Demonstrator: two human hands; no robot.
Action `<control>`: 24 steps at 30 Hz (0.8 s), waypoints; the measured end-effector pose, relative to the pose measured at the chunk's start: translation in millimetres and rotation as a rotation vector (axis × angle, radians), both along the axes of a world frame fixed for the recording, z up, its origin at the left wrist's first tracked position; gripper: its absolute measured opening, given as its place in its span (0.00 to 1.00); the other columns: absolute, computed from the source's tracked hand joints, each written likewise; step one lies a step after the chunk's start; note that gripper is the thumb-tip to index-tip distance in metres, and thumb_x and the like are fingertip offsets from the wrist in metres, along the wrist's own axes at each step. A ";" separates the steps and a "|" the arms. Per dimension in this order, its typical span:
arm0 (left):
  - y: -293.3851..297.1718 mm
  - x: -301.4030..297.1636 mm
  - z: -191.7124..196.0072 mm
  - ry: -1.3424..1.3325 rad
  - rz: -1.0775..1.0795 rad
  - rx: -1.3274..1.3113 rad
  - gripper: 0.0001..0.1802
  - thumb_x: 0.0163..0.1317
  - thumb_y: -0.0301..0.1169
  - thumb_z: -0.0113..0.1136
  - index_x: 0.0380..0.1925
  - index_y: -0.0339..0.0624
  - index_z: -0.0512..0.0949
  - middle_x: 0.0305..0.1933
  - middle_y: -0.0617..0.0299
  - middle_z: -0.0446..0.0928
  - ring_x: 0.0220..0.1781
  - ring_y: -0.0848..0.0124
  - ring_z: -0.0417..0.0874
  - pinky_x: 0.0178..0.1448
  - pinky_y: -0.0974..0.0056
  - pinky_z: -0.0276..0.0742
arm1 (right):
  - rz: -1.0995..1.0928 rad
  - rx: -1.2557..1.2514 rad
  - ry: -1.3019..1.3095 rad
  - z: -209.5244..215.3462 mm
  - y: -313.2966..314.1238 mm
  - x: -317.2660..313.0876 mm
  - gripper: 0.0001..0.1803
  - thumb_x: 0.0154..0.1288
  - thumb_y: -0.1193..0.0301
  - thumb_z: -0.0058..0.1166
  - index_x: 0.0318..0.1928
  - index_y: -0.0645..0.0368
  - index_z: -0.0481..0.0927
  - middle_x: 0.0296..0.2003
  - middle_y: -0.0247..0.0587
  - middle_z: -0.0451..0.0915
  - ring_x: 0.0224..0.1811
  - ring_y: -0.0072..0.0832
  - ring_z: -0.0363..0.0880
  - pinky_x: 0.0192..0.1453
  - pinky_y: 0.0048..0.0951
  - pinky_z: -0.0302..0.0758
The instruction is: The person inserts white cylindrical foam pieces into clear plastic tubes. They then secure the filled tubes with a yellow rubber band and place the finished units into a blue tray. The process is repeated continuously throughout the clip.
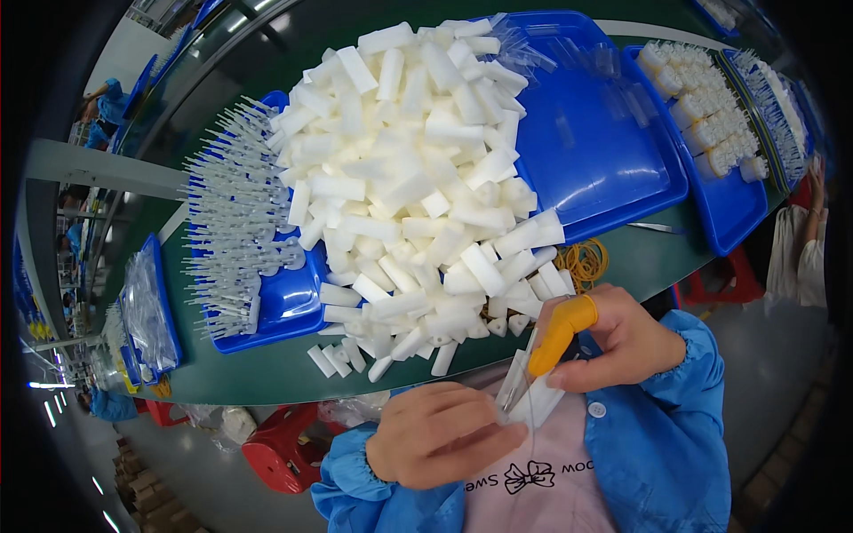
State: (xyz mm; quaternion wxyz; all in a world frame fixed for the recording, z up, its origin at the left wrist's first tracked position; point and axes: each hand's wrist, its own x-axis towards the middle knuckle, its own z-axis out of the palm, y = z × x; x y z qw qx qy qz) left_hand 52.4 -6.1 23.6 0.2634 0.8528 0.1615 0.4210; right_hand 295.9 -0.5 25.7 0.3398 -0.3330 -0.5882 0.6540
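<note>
The left hand point(444, 435) is blurry and its fingertips are partly hidden, so I cannot tell what it pinches. The right hand point(617, 342), with a smooth yellow finger cover point(564, 333), pinches a flat white piece point(540, 405) by a shiny, clear strip point(513, 384). Both are between the hands, on the person's side of the big pile point(400, 169) of chunky, foam-like white blocks.

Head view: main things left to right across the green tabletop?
Narrow blue tray holding clear plastic film, wider blue tray of thin white stems, heap of white foam-like blocks, large blue tray with clear plastic sleeves, long blue tray of stubby off-white pieces.
</note>
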 end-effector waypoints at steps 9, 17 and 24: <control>-1.9 0.5 0.0 -0.043 0.179 -0.451 0.19 0.38 0.31 0.77 0.33 0.40 0.82 0.35 0.59 0.75 0.33 0.67 0.78 0.33 0.68 0.74 | -0.198 0.132 0.041 0.8 -4.6 -8.8 0.10 0.51 0.75 0.64 0.36 0.59 0.82 0.32 0.35 0.79 0.32 0.24 0.76 0.36 0.24 0.69; -2.6 -8.8 -6.9 -0.134 0.142 -0.567 0.16 0.38 0.25 0.76 0.30 0.40 0.81 0.33 0.59 0.76 0.34 0.67 0.79 0.34 0.68 0.75 | -0.270 0.357 -0.141 5.4 16.2 -7.2 0.13 0.54 0.74 0.62 0.42 0.59 0.82 0.38 0.39 0.78 0.42 0.33 0.75 0.46 0.29 0.70; -2.7 -27.3 9.1 0.027 0.355 -0.497 0.16 0.36 0.23 0.76 0.28 0.39 0.81 0.33 0.56 0.79 0.34 0.67 0.81 0.35 0.68 0.76 | -0.217 0.864 -0.692 -14.0 32.9 -20.8 0.16 0.47 0.74 0.60 0.41 0.55 0.83 0.42 0.36 0.75 0.42 0.33 0.72 0.50 0.35 0.67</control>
